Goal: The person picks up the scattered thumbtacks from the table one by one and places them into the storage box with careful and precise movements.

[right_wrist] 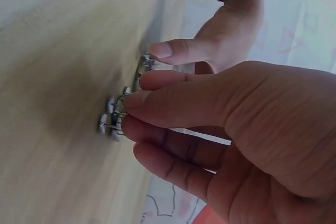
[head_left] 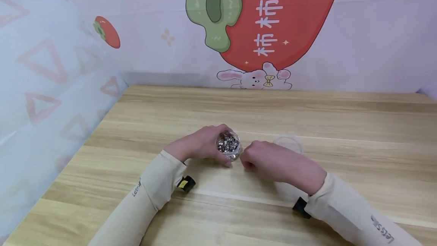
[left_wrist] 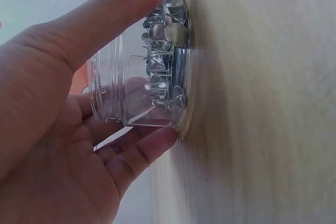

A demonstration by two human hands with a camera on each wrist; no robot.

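Observation:
A clear round jar (head_left: 235,156) stands upright on the table, lidless, with silver thumbtacks (left_wrist: 160,59) lying in its bottom. My left hand (head_left: 205,143) grips it from the left, thumb on the near side and fingers round the far side. Just right of the jar, my right hand (head_left: 268,158) is low over the wood with fingers bent. In the right wrist view, its thumb and fingertips pinch at a small cluster of thumbtacks (right_wrist: 111,114) beside the jar. The head view hides this cluster behind the right hand.
A clear round lid (head_left: 290,138) lies on the wooden table (head_left: 218,105) behind the right hand, partly covered by it. A printed cloth backdrop (head_left: 146,48) rises along the table's back edge, and another cloth hangs at the left.

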